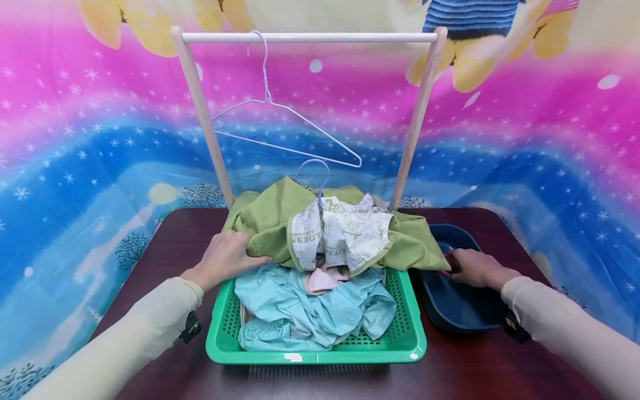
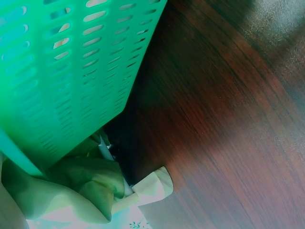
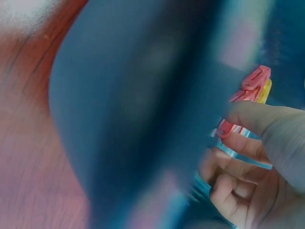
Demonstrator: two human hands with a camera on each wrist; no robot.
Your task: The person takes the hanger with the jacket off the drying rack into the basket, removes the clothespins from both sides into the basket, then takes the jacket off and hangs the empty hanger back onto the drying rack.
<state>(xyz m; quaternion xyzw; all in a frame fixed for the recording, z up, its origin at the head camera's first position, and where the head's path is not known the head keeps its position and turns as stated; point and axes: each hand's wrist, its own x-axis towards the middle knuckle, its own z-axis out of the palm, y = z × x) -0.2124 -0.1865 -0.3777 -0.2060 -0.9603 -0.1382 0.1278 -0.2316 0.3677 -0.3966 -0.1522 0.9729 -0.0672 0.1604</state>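
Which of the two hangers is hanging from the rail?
The white wire hanger hangs by its hook from the white rail, bare. The lilac hanger is off the rail, its hook sticking up from the green garment piled on the green basket.

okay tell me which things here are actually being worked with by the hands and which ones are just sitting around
In use:
- green garment, gripped by the left hand
- clothes pegs, pinched by the right hand
- dark blue tub holding the pegs

Lying about:
- green basket
- light blue garment in it
- empty white hanger on the wooden rack
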